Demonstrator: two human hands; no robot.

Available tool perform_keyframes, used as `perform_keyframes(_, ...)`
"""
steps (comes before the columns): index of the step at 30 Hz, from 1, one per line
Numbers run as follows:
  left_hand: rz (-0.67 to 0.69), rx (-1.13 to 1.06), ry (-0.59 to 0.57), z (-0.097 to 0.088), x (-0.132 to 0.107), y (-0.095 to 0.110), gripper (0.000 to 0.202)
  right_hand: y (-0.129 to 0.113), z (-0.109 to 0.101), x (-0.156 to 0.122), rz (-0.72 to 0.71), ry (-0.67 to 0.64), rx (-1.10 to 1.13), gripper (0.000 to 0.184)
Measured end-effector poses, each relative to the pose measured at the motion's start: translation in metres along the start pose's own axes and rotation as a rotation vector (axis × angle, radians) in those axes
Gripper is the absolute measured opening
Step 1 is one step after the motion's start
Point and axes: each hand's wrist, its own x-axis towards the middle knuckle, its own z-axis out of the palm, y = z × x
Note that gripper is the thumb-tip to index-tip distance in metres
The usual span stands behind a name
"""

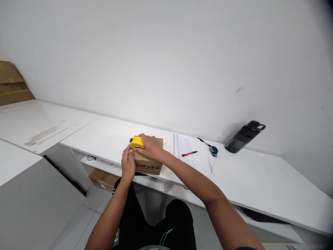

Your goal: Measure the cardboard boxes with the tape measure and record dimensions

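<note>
A small brown cardboard box (147, 168) with dark printing stands near the front edge of the white desk. Above its left part, my right hand (150, 147) is closed around a yellow tape measure (137, 142). My left hand (128, 162) lies along the left side of the box, fingers bent up by its top corner, just below the tape measure. What the left fingertips grip, the box edge or the end of the tape, is too small to make out. No drawn-out blade shows clearly.
White paper sheets (191, 154) with a red and black pen (189, 153) lie right of the box. Behind them are a blue item with a dark strap (213, 150) and a black bottle (241, 138). Cartons (104, 179) sit under the desk, others (14, 85) far left.
</note>
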Motion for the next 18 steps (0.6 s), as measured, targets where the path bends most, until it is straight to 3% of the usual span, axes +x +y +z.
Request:
perform_keyframes(4, 0.094, 0.054, 0.17, 0.015, -0.003, -0.007, 0.048, -0.008, 0.007, 0.016, -0.1, -0.009, -0.045, 0.041)
perform_keyframes(7, 0.138, 0.069, 0.225, 0.025, -0.006, -0.005, 0.051, -0.001, 0.006, 0.009, -0.173, 0.068, -0.053, 0.036)
perform_keyframes(10, 0.219, 0.119, 0.281, 0.022, -0.008, 0.006, 0.059, 0.015, 0.003, -0.02, -0.166, 0.217, -0.003, 0.036)
perform_keyframes(13, 0.374, 0.183, 0.345, 0.013, -0.022, 0.019, 0.066, 0.029, 0.008, -0.065, -0.032, 0.371, 0.151, 0.048)
perform_keyframes(15, 0.406, 0.077, 0.281, 0.013, -0.041, 0.026, 0.072, 0.03, 0.022, -0.098, 0.113, 0.471, 0.31, 0.063)
perform_keyframes(16, 0.355, -0.011, 0.164, 0.016, -0.052, 0.028, 0.077, 0.029, 0.031, -0.114, 0.181, 0.514, 0.396, 0.068)
perform_keyframes(18, 0.169, -0.144, -0.191, 0.03, -0.074, 0.028, 0.082, 0.026, 0.048, -0.141, 0.253, 0.579, 0.519, 0.069)
